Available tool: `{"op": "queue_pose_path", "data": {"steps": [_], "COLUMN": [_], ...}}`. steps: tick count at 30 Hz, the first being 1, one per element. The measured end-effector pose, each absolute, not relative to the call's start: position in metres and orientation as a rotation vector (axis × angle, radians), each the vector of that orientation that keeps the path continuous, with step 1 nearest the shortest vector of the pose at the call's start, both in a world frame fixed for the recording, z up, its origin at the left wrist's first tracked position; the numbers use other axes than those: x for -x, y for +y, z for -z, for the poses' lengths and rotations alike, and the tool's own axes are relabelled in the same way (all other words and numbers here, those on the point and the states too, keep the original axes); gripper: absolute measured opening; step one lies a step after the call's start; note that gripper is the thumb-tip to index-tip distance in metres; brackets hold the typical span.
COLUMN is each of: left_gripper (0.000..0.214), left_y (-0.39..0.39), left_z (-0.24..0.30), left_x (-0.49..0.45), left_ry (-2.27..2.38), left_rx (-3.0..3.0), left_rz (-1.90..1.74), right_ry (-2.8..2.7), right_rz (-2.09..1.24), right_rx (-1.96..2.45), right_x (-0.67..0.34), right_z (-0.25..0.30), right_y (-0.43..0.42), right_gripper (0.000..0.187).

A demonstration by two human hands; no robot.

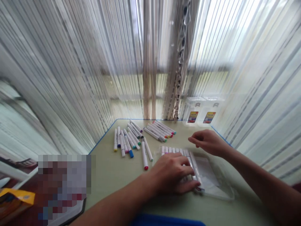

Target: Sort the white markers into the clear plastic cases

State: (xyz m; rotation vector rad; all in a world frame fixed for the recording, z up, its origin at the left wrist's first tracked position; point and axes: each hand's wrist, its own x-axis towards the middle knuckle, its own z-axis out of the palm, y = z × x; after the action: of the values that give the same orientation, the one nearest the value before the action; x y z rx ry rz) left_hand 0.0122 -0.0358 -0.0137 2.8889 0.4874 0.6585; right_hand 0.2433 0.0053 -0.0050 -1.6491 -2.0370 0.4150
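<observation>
Markers (172,150), slim, probably plastic, lie partly under left hand (173,171).

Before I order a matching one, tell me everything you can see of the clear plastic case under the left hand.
The clear, plastic-looking case lies on the pale green table, its near-right corner rounded. White cylindrical markers lie side by side in its left portion; the right looks pale and see-through. The left hand is across the markers, hiding much of them; whether it touches the case is unclear.
</observation>
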Motion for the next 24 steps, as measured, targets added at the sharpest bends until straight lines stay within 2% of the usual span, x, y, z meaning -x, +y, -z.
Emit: {"op": "queue_pose_path", "data": {"steps": [9, 17, 24], "left_gripper": [0.022, 0.02, 0.024], "left_y": [-0.023, -0.004, 0.019], "left_z": [0.008, 0.002, -0.006], "left_x": [-0.002, 0.008, 0.043], "left_ry": [1.042, 1.37, 1.845], "left_rx": [-2.696, -2.614, -2.497], "left_rz": [-0.775, -0.805, -0.761], "right_ry": [-2.027, -2.103, -2.137], "right_rz": [-0.244, -0.193, -0.15], "right_rx": [1.499, 1.402, 1.372], "right_x": [-0.237, -0.236, -0.239], "right_z": [0.019, 0.021, 0.023], "right_y": [0.007, 0.009, 0.012], "right_gripper": [0.047, 0.04, 0.04]}}
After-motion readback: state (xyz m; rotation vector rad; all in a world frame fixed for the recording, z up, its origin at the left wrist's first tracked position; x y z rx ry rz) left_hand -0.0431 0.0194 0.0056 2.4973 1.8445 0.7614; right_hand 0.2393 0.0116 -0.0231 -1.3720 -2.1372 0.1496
